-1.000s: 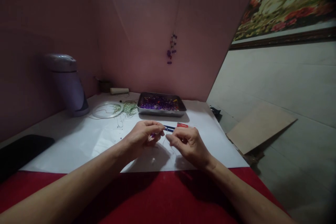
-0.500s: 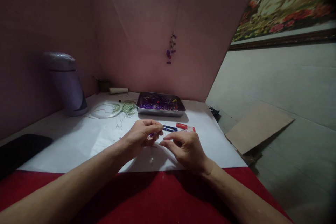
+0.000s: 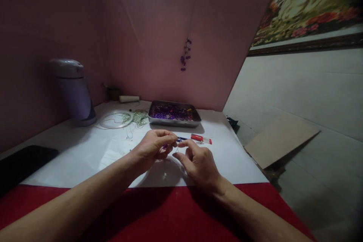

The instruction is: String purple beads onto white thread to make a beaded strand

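My left hand (image 3: 157,145) is closed in a pinch above the white sheet. Purple beads (image 3: 165,146) peek out between its fingers, partly hidden. A thin pale thread (image 3: 177,148) runs from its fingertips to my right hand (image 3: 200,162). The thumb and forefinger of my right hand curl round that thread, just right of the left fingertips. Right behind the fingers lies a dark blue tool (image 3: 183,139), mostly covered by my right hand. Beside it rests a red-and-clear small case (image 3: 200,138).
A metal tray (image 3: 174,123) of purple beads stands behind my hands. To its left lie green threads (image 3: 139,118), a clear ring (image 3: 115,126) and a white roll (image 3: 129,98). A purple flask (image 3: 76,96) stands farther left. A bead strand (image 3: 185,55) hangs on the pink panel.
My right forefinger has moved slightly up and left, closer to my left fingertips, covering more of the blue tool. The thread's loop has shifted between the hands. The view has tilted slightly.
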### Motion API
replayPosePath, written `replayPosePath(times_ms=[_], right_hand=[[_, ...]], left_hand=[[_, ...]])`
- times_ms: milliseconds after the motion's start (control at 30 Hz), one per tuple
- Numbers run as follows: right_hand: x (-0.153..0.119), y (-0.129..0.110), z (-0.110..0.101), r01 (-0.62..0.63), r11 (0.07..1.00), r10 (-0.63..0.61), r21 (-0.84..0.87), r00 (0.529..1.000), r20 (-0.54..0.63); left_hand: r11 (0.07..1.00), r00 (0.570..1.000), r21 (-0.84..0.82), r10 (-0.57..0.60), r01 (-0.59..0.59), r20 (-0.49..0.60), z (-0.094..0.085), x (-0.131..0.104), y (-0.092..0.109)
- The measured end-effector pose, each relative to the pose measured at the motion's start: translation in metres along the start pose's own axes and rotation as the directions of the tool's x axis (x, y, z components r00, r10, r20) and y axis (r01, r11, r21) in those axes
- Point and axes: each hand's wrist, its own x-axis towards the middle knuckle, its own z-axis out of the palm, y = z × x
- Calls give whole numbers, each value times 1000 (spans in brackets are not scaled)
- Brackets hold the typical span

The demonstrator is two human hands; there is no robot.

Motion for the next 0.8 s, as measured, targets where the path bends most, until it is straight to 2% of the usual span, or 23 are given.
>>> replayPosePath(times_ms=[133,233,333,400,467,500,567,667,733,800], right_hand=[[1,2,1,-25,1000,25,11,1000,6],[2,1,-2,-63,997,66,47,996,-59],[3,-1,-5,-75,991,90,113,986,-141],[4,-1,-6,-79,980,110,181,979,-170],[6,1,-4,-122,935,171,334,978,-121],[7,2,-2,-167,881,213,443,975,-56],[9,6,2,-289,696,270,657,954,134],[11,9,6,-457,406,258,791,888,380],[11,10,5,-519,304,244,799,853,462],[11,9,4,-548,263,254,794,833,491]], left_hand=[[1000,1000,6,7,-7,-2,1,-1,1],[1000,998,15,-3,4,-55,1,0,0],[1000,999,22,-7,8,-48,1,2,-3],[1000,1000,21,-21,22,-17,1,2,-6],[999,999,11,-34,34,26,1,2,-7],[999,998,2,-36,36,48,2,1,-7],[999,997,-15,-30,31,67,2,0,-6],[1000,999,-13,-9,9,32,2,-1,-3],[1000,1000,-8,9,-9,-10,0,0,-1],[1000,999,-19,18,-19,-46,-2,1,-1]])
